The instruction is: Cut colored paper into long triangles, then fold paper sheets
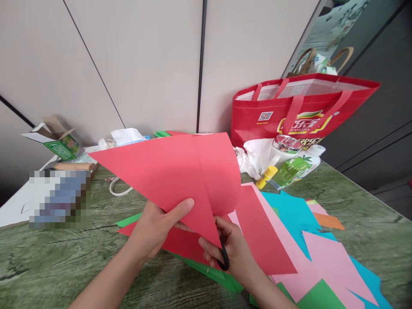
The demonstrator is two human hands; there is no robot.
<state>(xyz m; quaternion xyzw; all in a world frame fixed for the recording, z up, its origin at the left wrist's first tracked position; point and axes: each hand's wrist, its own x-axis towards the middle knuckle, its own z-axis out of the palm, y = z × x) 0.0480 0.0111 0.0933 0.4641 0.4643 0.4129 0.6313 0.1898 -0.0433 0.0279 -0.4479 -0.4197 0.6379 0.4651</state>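
A large sheet of red paper (167,167) is raised above the table, with a crease down its middle. My left hand (161,225) pinches its lower edge, thumb on top and the fingers mostly behind. Black-handled scissors (224,254) sit in my right hand (230,244), fingers closed round the loops. The paper hides their blades, and a cut edge runs up from them, with the right part of the sheet curling away. Beneath both hands lies more red paper (264,231), over green sheets (222,277).
Pink paper (334,266) and blue paper (288,214) spread across the right side. Behind them stand a yellow glue stick (266,177), a green carton (291,171) and a red bag (254,111). At left are an open box (61,146) and a tape roll (117,189).
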